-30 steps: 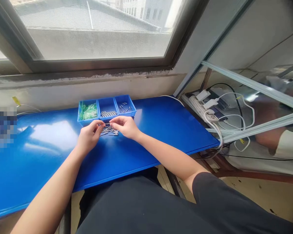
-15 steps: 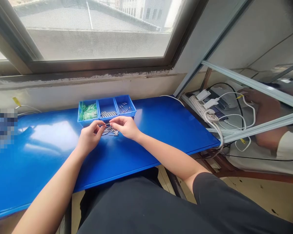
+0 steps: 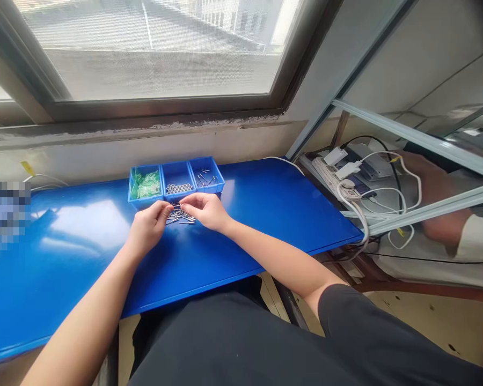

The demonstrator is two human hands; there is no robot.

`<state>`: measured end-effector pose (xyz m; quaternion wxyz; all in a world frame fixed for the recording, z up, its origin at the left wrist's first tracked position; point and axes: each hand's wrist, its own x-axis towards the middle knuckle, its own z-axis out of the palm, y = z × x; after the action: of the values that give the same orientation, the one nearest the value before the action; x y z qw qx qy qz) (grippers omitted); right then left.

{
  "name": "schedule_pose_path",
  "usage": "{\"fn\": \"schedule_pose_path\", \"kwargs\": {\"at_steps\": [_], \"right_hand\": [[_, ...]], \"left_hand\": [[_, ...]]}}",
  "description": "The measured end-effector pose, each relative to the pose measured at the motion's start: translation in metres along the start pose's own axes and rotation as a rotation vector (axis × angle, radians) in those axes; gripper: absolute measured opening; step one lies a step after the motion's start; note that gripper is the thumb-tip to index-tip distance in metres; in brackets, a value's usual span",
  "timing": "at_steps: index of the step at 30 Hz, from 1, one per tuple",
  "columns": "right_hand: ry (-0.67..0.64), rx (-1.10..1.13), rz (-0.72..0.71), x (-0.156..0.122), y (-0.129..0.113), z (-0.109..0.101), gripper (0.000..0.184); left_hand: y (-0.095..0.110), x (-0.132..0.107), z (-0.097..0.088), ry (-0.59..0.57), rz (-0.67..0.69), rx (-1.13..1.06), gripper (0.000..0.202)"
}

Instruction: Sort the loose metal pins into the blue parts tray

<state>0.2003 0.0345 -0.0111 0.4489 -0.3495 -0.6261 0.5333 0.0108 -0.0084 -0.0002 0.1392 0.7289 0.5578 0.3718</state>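
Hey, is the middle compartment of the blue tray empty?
Not empty: the middle compartment holds a cluster of small metal cylinders, lying along its front edge.

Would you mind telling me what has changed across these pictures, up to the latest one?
The left hand and right hand shifted only slightly over the small metal pins, with no clear grasp or release. At right, a nearby person's arm moved: the hand seen earlier has drawn out of clear view. The blue three-compartment tray stayed put.
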Motion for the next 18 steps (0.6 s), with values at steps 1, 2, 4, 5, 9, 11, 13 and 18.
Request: {"fn": "schedule_pose_path", "kwargs": {"at_steps": [1,2,4,5,9,11,13,18], "right_hand": [[0.001,0.010,0.004,0.0002,0.0001,0.0000,0.029],[0.003,0.019,0.006,0.0005,0.0002,0.0001,0.030],[0.008,0.032,0.008,0.0010,0.0002,0.0002,0.030],[0.011,0.035,0.011,0.0011,0.0002,0.0003,0.030],[0.008,0.048,0.018,0.0011,-0.0002,0.0005,0.031],[0.004,0.043,0.012,0.0007,-0.0007,0.0005,0.031],[0.001,0.035,0.005,0.0002,-0.0011,0.0003,0.031],[-0.012,0.026,0.000,-0.0004,-0.0002,0.0004,0.030]], "left_hand": [[0.0000,0.0000,0.0003,0.006,-0.001,-0.001,0.028],[0.0002,0.0000,0.0006,0.015,-0.002,-0.004,0.027],[0.0008,0.0002,0.0013,0.036,-0.002,-0.015,0.025],[0.0011,0.0003,0.0017,0.044,0.001,-0.020,0.025],[0.0010,0.0005,0.0027,0.050,0.020,-0.030,0.021],[0.0003,0.0004,0.0026,0.051,0.020,-0.033,0.020],[-0.0001,0.0003,0.0018,0.045,0.015,-0.028,0.021],[0.0018,0.0001,-0.0014,-0.007,0.000,-0.024,0.027]]}}
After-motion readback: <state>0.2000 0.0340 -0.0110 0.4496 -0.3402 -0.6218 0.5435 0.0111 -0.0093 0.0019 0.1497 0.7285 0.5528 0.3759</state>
